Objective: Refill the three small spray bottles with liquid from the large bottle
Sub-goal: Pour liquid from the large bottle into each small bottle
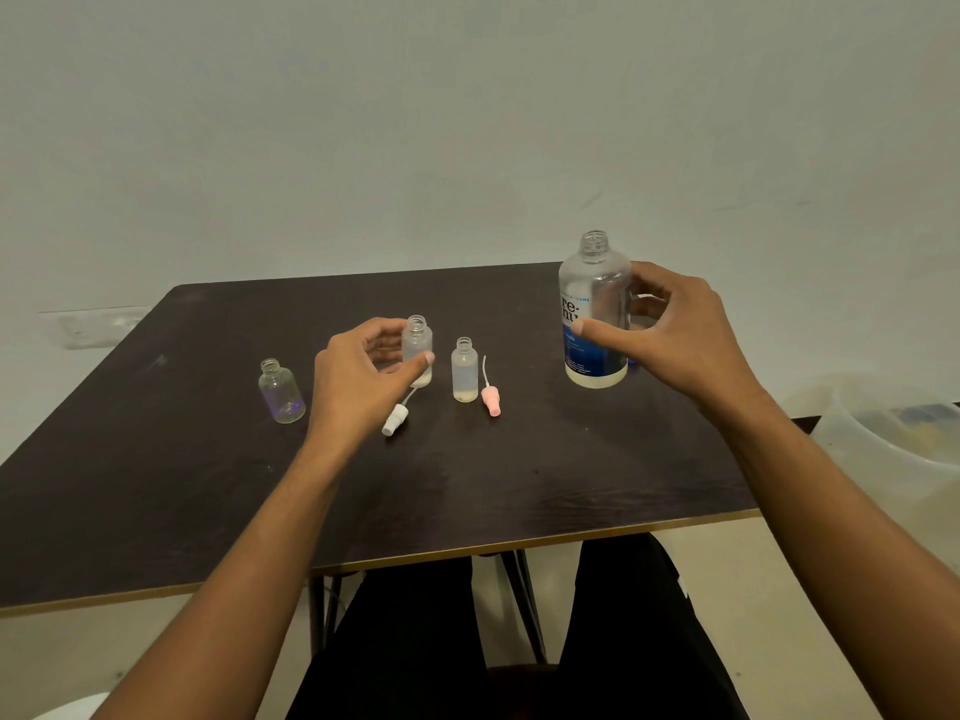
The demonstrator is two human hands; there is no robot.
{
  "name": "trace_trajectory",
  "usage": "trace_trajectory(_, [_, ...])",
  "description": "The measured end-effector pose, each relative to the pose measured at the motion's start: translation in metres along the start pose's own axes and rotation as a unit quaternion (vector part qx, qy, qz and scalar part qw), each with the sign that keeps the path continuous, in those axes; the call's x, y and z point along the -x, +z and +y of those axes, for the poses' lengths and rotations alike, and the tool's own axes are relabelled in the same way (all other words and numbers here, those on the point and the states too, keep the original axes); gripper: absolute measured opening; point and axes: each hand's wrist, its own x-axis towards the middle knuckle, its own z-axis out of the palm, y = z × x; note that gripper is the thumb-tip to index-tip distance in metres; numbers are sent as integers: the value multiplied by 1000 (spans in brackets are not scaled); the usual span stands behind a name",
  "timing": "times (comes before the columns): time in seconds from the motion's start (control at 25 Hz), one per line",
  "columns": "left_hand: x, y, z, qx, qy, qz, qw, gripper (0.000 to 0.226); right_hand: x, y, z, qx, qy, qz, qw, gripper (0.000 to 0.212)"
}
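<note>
Three small open spray bottles stand on the dark table [156, 485]: a clear one [281, 392] at the left, a frosted one [417, 349] in the middle, and another frosted one [464, 371] to its right. My left hand [363, 374] curls round the middle bottle, thumb on its front. A white spray head [395, 414] lies in front of that bottle, and a pink spray head [491, 401] lies beside the right bottle. The large uncapped bottle [595, 314], with a blue label and a little liquid at its bottom, stands upright at the right. My right hand [675, 330] grips it, thumb on the label.
A translucent plastic tub [883, 444] sits off the table's right edge. A plain wall rises just behind the table. The table's front edge is near my lap, with my legs and the table legs below it.
</note>
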Motion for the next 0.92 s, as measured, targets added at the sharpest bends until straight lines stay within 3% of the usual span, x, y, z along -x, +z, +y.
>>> trace_trajectory(0.24, [-24, -4, -46, -47, -64, 1, 997, 32, 3, -3, 9, -12, 2, 11, 1000, 66])
trace_trajectory(0.4, [-29, 1, -65, -68, -92, -9, 993, 33, 8, -4, 9, -13, 1, 4, 1000, 55])
trace_trajectory(0.92, [-29, 7, -74, -63, -103, -6, 993, 34, 15, -4, 11, -14, 7, 5, 1000, 56])
